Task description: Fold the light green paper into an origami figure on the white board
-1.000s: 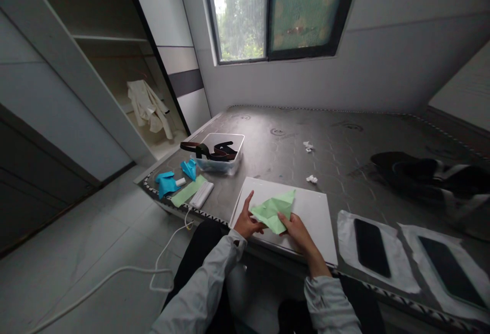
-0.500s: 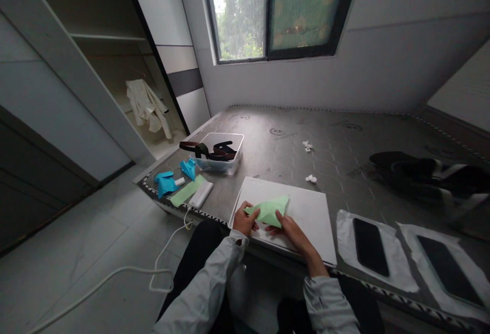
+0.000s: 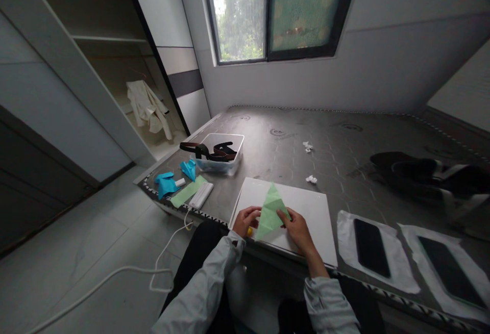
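Note:
A light green folded paper [image 3: 270, 210], now a narrow pointed triangle, lies on a white board [image 3: 310, 210] at the near edge of a grey mattress [image 3: 344, 140]. My left hand [image 3: 246, 221] pinches the paper's left lower edge with curled fingers. My right hand [image 3: 297, 226] grips its right edge, thumb on top. A small yellow thing [image 3: 249, 231] shows under my left hand.
To the left lie blue folded papers [image 3: 167, 182], a green paper strip [image 3: 187, 191], a white power strip [image 3: 201, 194] with its cord, and a clear tub [image 3: 221, 153] holding belts. Two black phones [image 3: 369, 246] on white sheets lie at right, with dark clothing [image 3: 429, 173] behind.
The green paper went from a loose, open crumpled shape to a flat narrow triangle pointing away from me. Both hands shifted slightly and stayed on it.

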Tool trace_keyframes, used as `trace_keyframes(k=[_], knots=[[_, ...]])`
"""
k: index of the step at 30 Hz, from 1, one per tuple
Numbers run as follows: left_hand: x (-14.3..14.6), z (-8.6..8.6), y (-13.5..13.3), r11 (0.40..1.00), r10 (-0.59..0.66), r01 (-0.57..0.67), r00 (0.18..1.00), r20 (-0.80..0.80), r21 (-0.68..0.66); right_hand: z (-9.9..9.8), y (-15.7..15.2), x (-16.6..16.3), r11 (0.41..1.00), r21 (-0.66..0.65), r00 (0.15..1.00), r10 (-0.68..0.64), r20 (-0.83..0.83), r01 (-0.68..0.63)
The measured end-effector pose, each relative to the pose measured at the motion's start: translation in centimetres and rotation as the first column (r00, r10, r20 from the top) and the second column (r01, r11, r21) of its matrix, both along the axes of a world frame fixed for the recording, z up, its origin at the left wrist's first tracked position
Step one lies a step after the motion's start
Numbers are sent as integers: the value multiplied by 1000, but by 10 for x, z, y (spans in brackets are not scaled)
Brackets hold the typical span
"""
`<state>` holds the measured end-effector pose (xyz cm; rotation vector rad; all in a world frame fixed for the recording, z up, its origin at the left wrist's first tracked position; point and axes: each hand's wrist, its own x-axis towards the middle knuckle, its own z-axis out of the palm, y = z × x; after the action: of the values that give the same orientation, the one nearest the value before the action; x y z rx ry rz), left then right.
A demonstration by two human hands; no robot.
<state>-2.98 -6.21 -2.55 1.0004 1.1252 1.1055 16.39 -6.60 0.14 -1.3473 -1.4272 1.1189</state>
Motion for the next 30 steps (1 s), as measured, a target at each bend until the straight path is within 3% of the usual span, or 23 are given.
trace_keyframes(k=[5, 10, 12, 18, 30], knots=[[0, 3, 1, 999, -33, 33, 999, 4, -39, 3, -4, -3, 995, 65, 991, 65, 118, -73], [3, -3, 4, 994, 83, -84, 996, -21, -63, 2, -5, -10, 971, 207, 965, -165, 205, 122], [5, -5, 5, 987, 146, -148, 989, -34, -64, 2, -8, -15, 957, 255, 951, -201, 236, 139], [6, 2, 4, 984, 173, -174, 984, -44, -39, -6, -17, -38, 971, 237, 954, -47, 297, -25], [7, 6, 2, 982, 179, -182, 983, -48, -51, -6, -20, -44, 979, 188, 960, 17, 279, -72]])
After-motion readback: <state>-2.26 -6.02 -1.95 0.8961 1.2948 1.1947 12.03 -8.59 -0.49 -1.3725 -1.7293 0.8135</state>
